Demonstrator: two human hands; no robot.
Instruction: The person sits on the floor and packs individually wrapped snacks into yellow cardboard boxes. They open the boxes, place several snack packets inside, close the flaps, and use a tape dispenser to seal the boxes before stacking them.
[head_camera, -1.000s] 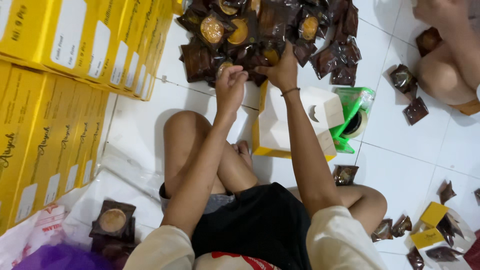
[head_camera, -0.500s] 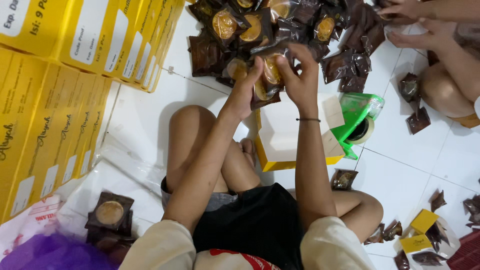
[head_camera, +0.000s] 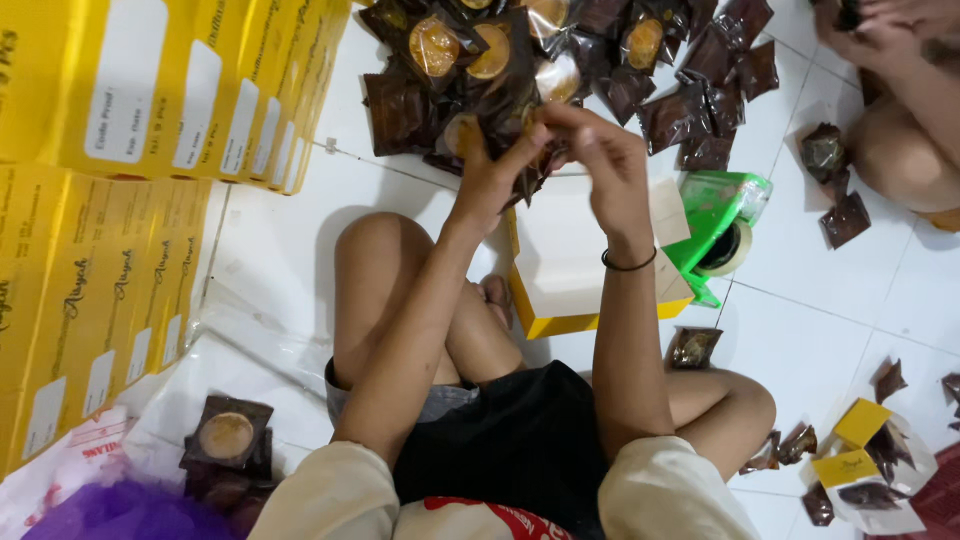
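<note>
Wrapped cake (head_camera: 530, 150) — half-hidden by fingers (head_camera: 520, 140)

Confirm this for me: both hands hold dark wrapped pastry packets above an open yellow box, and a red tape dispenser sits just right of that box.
Wrong on one point: the tape dispenser is green, not red, as the head view shows. The rest stands: the left hand and right hand hold dark wrapped pastry packets above the open yellow box, with the dispenser just right of it.

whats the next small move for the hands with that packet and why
Probably lower the dark wrapped packet into the open yellow box. Both the left hand and the right hand pinch it just above the box, which sits open between the legs, and its pale inside shows no packets.
</note>
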